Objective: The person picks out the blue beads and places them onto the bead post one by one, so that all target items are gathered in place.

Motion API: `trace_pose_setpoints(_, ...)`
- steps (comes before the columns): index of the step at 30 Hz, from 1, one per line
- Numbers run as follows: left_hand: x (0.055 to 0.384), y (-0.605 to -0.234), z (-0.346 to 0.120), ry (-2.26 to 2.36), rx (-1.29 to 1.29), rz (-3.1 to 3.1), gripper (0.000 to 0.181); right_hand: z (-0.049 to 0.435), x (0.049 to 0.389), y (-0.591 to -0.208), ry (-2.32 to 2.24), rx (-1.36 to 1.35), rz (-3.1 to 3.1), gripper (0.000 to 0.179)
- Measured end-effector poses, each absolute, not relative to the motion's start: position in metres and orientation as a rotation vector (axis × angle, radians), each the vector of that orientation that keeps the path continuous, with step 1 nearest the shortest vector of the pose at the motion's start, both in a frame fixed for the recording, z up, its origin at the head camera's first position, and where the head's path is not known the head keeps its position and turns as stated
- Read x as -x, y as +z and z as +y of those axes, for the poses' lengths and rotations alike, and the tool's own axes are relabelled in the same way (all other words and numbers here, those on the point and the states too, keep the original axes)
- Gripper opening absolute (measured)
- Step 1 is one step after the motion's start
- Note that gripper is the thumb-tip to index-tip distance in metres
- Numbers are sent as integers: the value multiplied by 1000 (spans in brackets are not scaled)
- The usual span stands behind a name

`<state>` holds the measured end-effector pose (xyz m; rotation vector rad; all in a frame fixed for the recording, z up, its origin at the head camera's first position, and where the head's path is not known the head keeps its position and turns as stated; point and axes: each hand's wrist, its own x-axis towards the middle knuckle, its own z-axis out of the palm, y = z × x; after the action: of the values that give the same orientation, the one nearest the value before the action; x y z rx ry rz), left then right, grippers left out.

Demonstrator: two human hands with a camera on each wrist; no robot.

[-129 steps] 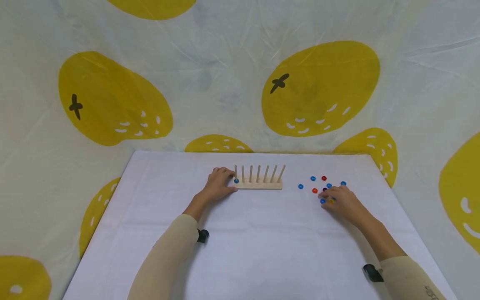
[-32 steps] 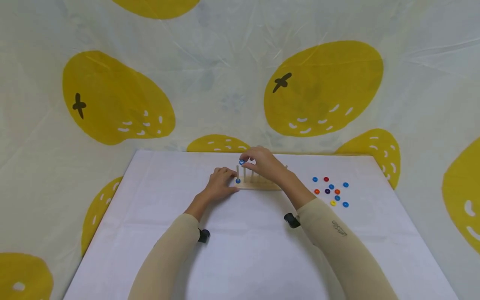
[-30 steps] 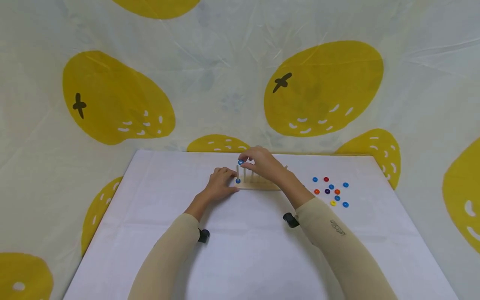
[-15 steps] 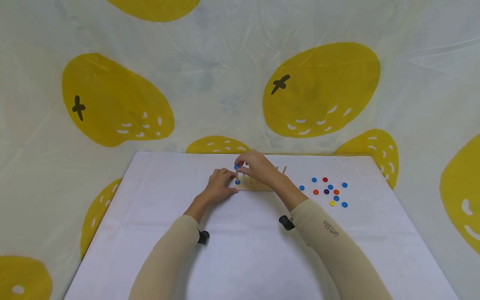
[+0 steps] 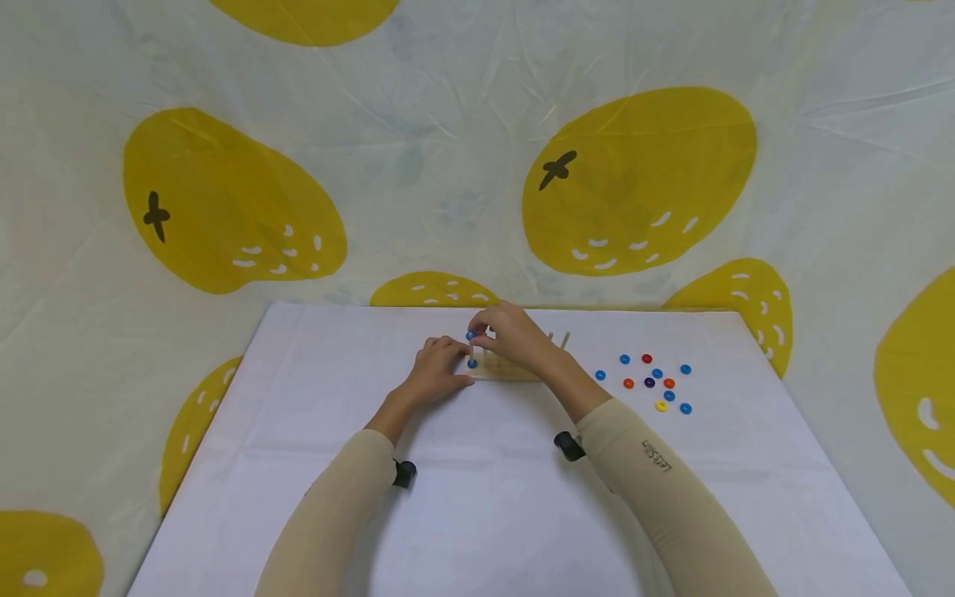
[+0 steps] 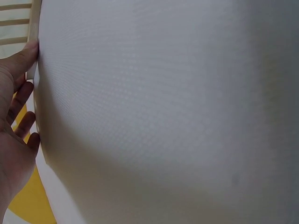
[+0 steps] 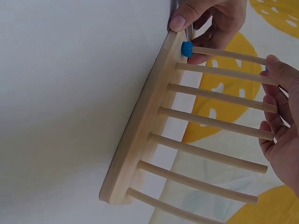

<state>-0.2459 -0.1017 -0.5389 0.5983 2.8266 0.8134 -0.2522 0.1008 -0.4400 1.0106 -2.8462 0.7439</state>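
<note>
My left hand (image 5: 435,369) grips the left end of a wooden peg board (image 7: 147,116), thumb at its near edge and fingers behind. In the right wrist view a row of upright pegs stands along the board. A blue bead (image 7: 187,49) sits at the foot of the leftmost peg (image 7: 229,54). Between thumb and forefinger my right hand (image 5: 518,338) pinches another blue bead (image 5: 471,335) at the top of that same peg. The fingers cover most of this bead in the right wrist view, and the right hand hides several pegs in the head view.
Right of the board, loose ring beads lie scattered on the white-covered table (image 5: 477,514): several blue ones, a red bead (image 5: 647,359), two orange, a dark purple bead (image 5: 649,382) and a yellow bead (image 5: 661,406). A lemon-print cloth (image 5: 440,191) hangs behind the table.
My right hand has left the loose beads with a blue bead and carried it left to the leftmost peg, lowering slightly to the tip. The left hand stays on the board.
</note>
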Motion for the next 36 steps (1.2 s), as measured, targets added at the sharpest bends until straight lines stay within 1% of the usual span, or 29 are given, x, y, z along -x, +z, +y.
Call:
trace_pose_setpoints(13,246,-543,-102,813,-600,2830,53,102,250,-444,677,-961,-2879,19)
trace_pose_setpoints(25,247,-540,-101,793,-597,2834,55,104,252,-444,672,-948,-2887,14)
trace_pose_setpoints(36,248,-539,-101,765,-611,2841,55,110,248,-440,716,-913,-2869,23)
